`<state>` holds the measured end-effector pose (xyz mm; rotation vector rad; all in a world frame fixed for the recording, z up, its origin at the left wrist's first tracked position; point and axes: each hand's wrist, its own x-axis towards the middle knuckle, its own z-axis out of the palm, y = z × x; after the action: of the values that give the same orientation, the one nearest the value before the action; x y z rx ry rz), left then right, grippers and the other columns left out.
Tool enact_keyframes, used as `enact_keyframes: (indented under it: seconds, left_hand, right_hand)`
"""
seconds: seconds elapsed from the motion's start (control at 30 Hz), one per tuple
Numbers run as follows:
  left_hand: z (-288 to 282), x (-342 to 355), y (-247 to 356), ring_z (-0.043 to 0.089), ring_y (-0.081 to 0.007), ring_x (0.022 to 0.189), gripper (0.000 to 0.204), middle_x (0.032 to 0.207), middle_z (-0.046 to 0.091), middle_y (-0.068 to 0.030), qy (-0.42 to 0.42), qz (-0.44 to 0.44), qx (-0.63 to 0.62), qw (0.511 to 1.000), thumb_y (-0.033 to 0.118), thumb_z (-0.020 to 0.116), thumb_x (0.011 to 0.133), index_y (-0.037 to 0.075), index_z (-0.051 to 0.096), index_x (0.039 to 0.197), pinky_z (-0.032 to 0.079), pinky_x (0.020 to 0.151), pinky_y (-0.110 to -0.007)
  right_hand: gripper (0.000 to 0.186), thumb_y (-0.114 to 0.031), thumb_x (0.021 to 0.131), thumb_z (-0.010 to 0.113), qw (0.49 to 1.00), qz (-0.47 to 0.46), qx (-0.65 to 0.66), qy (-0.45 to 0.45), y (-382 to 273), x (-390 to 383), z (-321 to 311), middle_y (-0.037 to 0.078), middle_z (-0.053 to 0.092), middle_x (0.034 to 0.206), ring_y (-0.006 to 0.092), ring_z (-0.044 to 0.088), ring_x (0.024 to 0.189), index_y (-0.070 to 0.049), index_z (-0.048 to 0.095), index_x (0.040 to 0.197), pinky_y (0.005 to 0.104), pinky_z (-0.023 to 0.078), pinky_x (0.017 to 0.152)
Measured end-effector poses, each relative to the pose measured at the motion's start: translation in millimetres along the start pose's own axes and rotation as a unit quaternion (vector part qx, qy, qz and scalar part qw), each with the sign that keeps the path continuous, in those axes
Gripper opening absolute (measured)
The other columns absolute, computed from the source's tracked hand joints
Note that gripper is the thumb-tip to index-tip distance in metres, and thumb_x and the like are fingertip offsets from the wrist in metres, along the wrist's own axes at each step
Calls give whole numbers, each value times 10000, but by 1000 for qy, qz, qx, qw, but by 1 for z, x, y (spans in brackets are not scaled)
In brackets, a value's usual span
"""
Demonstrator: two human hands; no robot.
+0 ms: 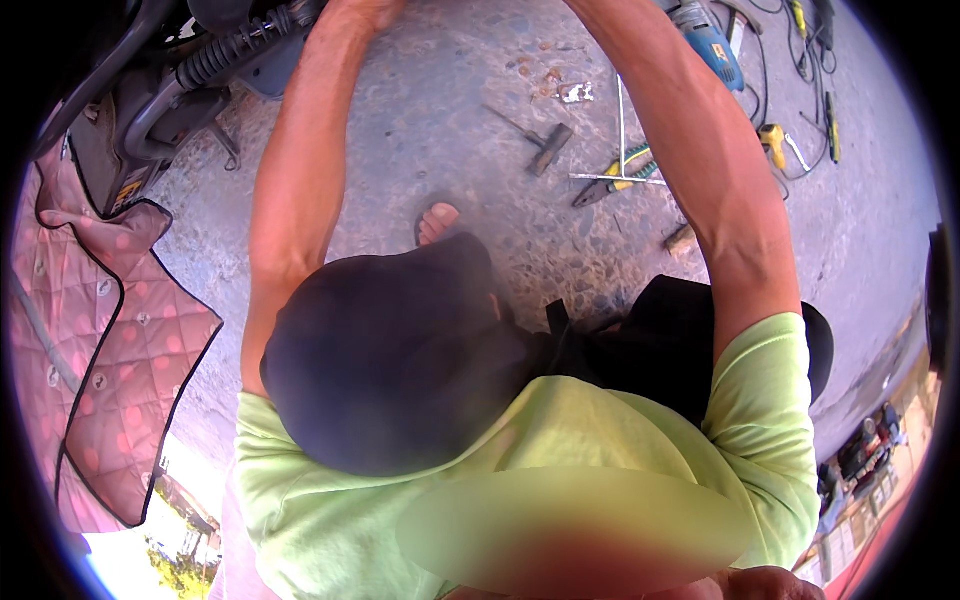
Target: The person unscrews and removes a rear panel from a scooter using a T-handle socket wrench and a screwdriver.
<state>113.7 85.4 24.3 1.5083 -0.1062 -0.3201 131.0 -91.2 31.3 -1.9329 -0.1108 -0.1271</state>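
Note:
Both my bare forearms reach up past the top edge. Of my left hand [375, 12] only the part by the wrist shows; its fingers are cut off, so I cannot see whether it holds anything. It is nearest to a motorbike or scooter [215, 70] with a black spring shock absorber [235, 48] at the upper left. My right hand lies beyond the frame; only the right forearm [690, 120] shows. Between the arms, on the floor, are a hammer [549, 150], pliers with green and yellow handles [610, 184] and a thin T-shaped metal rod [621, 120].
Right of my right arm lie a blue power tool [712, 50], a yellow-handled tool [772, 140], a small wrench [797, 152] and dark cables [812, 75]. A pink quilted cover [130, 370] hangs at the left. My bent knees [380, 360] and sandalled foot [437, 222] are below.

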Motion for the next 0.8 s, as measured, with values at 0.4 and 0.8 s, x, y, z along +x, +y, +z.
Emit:
enact_keyframes:
  seconds: [0.4,0.8]
  left_hand:
    - [9,0,5,588,-135,701,356,862,628,-38,-2,-20,-35,999,162,630,997,51,561,1328,505,658,-287]
    - [2,-4,4,607,-154,717,410,843,625,-55,-9,-1,-50,999,132,620,997,23,515,1379,523,666,-302]
  right_hand:
    - [349,-268,856,777,975,52,-188,-104,48,-51,-28,154,756,897,236,722,782,34,718,1021,358,566,736]
    - [309,-237,817,725,889,112,-268,-353,164,-184,-45,160,747,1003,345,716,975,-69,709,1076,425,556,853]
